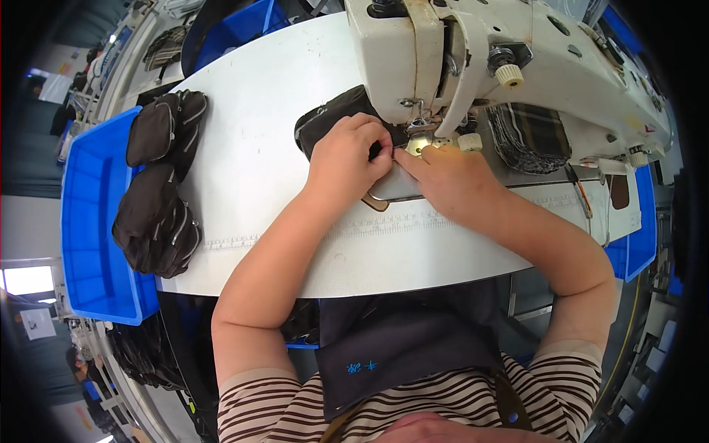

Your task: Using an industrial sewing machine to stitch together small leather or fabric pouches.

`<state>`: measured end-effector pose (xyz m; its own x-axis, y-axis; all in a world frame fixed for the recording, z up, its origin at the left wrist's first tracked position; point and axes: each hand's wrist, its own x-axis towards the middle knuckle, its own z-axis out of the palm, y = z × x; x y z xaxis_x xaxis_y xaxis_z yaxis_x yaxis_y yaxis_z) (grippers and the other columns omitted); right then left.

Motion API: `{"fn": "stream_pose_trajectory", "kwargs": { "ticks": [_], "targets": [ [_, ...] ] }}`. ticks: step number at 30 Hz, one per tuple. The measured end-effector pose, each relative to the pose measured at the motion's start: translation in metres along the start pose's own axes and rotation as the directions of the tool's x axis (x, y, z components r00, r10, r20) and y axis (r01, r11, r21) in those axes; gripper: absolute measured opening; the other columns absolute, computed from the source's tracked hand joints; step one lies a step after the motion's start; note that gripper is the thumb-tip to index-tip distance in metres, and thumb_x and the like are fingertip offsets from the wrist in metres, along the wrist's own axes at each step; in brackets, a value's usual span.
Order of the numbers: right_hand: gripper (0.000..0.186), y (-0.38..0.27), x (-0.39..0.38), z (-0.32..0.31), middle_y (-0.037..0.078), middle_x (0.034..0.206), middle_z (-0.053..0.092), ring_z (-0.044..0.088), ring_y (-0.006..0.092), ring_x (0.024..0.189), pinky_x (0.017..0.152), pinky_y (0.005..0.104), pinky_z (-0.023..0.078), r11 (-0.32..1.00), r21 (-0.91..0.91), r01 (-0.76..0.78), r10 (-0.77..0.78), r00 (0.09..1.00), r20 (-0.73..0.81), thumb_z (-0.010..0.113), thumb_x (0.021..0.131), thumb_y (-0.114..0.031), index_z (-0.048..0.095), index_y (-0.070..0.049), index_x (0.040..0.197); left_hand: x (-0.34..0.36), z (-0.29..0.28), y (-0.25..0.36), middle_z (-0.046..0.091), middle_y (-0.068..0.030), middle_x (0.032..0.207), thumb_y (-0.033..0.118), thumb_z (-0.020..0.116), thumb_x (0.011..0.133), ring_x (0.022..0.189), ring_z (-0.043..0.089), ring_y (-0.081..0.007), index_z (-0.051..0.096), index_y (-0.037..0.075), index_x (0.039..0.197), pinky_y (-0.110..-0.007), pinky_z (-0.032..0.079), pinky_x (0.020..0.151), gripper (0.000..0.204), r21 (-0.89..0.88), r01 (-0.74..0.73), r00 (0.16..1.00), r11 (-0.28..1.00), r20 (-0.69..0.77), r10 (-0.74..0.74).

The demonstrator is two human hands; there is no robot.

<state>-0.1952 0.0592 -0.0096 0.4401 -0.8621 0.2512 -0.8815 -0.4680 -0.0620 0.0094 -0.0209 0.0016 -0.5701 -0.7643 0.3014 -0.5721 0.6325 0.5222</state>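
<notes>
One dark cloth piece [314, 127]: lies flat on the table [258, 96], partly under the left hand, its right end reaching toward the needle area of the sewing machine [388, 63].
Left hand [351, 155]: thumb and forefinger pressed together, pinching the cloth's edge just beside the needle area.
Right hand [452, 177]: palm down, forefinger pointing to the left fingertips, the other fingers curled; whether it pinches anything, I cannot tell.
Step at the needle: it looks like lining up an edge for stitching, both hands working close together; whether the foot is pressing on the cloth is too small to tell.
Next guiding move: seems to call for keeping the edge flat and aligned, with fingertips clear of the needle.
Cloth stack [530, 139]: dark, striped pieces piled to the right of the needle, behind the right forearm.
Snips [580, 193]: near the stack, toward the table's right end.
Ruler strip [354, 227]: runs across the table nearer the person.
Zipped pouches [153, 133]: two dark heaps at the table's left edge.
Blue bin [96, 229]: just beyond them.
</notes>
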Motion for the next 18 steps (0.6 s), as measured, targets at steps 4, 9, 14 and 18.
{"fn": "stream_pose_trajectory", "kwargs": {
  "ticks": [4,9,14,18],
  "targets": [
    [0.041,-0.0046,-0.0023,0.0042,0.005,0.088,0.067,0.070,0.0253,0.076,0.058,0.0374,0.057,0.998,0.007,-0.057,0.057,0.996,0.065,0.068,0.090,-0.014,0.068,-0.013,0.131,0.0029,-0.0052,0.0030,0.070,-0.0033,0.104,0.015,0.072,0.086,0.098,0.066,-0.0258,0.071,0.007,0.090,-0.039,0.057,0.080,0.008,-0.072,0.073,0.995,0.995,0.069,-0.068],
    [0.052,-0.0035,-0.0015,-0.0006,0.005,0.077,0.064,0.067,0.0209,0.062,0.050,0.0351,0.048,0.999,-0.010,0.038,-0.038,0.999,0.012,0.070,0.081,-0.009,0.064,-0.003,0.133,0.0033,-0.0077,0.0060,0.069,-0.0050,0.102,0.014,0.073,0.086,0.096,0.067,-0.0272,0.071,0.006,0.090,-0.040,0.056,0.078,0.009,-0.026,0.023,0.999,0.999,0.038,-0.022],
    [0.048,0.0016,0.0037,-0.0046,0.006,0.074,0.067,0.069,0.0221,0.065,0.051,0.0360,0.049,0.995,0.074,0.070,-0.075,0.995,0.071,0.070,0.082,-0.009,0.065,-0.003,0.129,0.0043,-0.0056,-0.0001,0.070,-0.0054,0.101,0.013,0.075,0.085,0.096,0.067,-0.0275,0.073,0.007,0.092,-0.039,0.056,0.077,0.010,0.000,0.009,0.994,1.000,0.109,-0.009],
    [0.042,0.0012,-0.0013,-0.0023,0.007,0.082,0.068,0.069,0.0235,0.069,0.059,0.0368,0.051,0.992,0.076,0.105,-0.106,0.994,0.020,0.070,0.082,-0.011,0.066,-0.003,0.122,0.0024,-0.0058,-0.0013,0.072,-0.0058,0.105,0.013,0.076,0.086,0.098,0.068,-0.0273,0.078,0.009,0.096,-0.038,0.058,0.080,0.011,-0.020,0.011,0.990,1.000,0.137,-0.008]
  ]
}}
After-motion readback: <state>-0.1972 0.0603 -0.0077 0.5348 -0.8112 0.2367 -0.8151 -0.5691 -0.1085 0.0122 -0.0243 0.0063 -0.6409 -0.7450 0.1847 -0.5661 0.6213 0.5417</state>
